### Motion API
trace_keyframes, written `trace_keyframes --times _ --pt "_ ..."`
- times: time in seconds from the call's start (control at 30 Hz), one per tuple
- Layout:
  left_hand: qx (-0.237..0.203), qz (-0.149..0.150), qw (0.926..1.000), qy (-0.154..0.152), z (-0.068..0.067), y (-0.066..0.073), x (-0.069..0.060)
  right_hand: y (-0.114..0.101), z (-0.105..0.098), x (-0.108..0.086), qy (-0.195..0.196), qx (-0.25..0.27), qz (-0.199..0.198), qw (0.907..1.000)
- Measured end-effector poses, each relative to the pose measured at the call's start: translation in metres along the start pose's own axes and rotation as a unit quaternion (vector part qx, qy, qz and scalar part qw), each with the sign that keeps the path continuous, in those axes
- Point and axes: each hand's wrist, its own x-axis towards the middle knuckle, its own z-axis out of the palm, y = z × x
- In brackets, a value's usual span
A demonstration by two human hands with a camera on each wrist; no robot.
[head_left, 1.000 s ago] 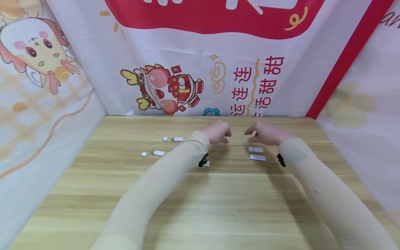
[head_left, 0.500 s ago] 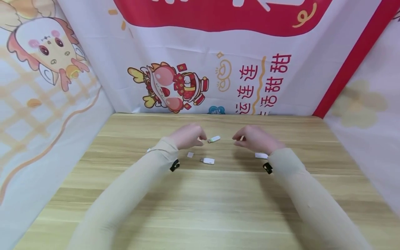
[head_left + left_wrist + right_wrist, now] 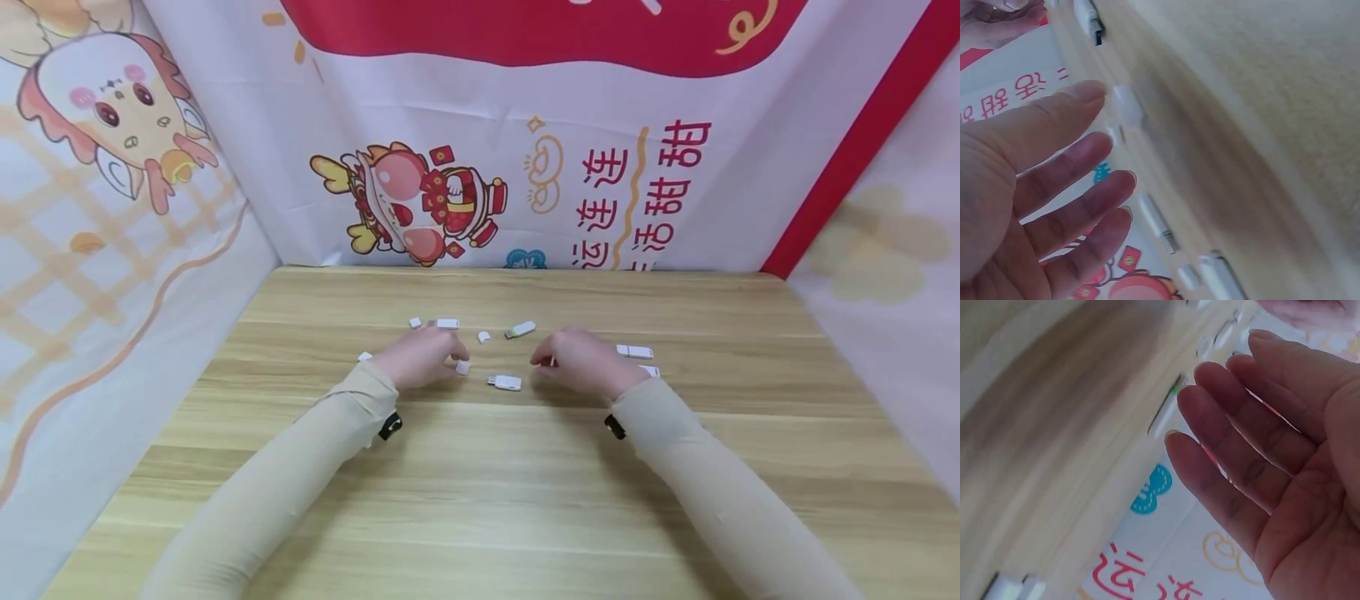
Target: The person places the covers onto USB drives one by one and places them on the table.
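My left hand (image 3: 423, 358) hovers low over the table, beside a small white cap (image 3: 462, 367). In the left wrist view, the fingers (image 3: 1085, 225) are spread, and the thumb tip is near that cap (image 3: 1127, 106); nothing is held. A white USB stick (image 3: 506, 382) with a bare metal plug lies between the hands. My right hand (image 3: 581, 362) is just right of it, its fingers (image 3: 1229, 444) relaxed and holding nothing in the right wrist view. Behind them lie another cap (image 3: 483, 337) and a white-and-green USB stick (image 3: 521, 330).
Farther left lie another white USB stick (image 3: 447, 323), its cap (image 3: 415, 322) and a cap (image 3: 365, 357) partly behind the left hand. Right of the right hand are a capped white stick (image 3: 635, 352) and one partly hidden by the wrist (image 3: 649, 370). Printed cloth walls surround the wooden table (image 3: 487, 500).
Both hands have moved left and nearer to me, uncovering the middle USB sticks and caps. The head view has shifted slightly. None of the sticks or caps has visibly been picked up.
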Motion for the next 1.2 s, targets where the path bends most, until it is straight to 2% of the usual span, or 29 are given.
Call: trace_keyframes --times 0.17,0.37,0.63,0.73,0.93,1.03,1.2 --pt "-0.005 0.014 0.9998 0.013 0.008 -0.013 0.006 -0.01 0.009 0.007 -0.01 -0.013 -0.006 0.9998" --pt "-0.016 0.014 0.9998 -0.006 0.013 -0.024 0.013 -0.019 0.017 0.018 -0.016 -0.033 -0.023 0.9991" --pt "-0.017 0.018 0.9997 -0.006 0.009 -0.023 0.015 -0.025 0.024 0.028 -0.019 -0.056 -0.028 0.9978" --pt "-0.015 0.033 0.9993 0.0 0.009 -0.023 0.014 -0.025 0.026 0.029 -0.021 -0.067 -0.024 0.9973" --pt "0.018 0.061 0.9978 0.02 0.014 -0.023 0.015 -0.026 0.03 0.031 -0.027 -0.08 -0.01 0.9964" --pt "0.019 0.056 0.998 0.021 0.017 -0.022 0.015 -0.027 0.031 0.032 -0.027 -0.08 -0.012 0.9963" --pt "0.003 0.036 0.9993 0.001 0.018 -0.018 0.013 -0.026 0.035 0.032 -0.031 -0.061 -0.031 0.9972"
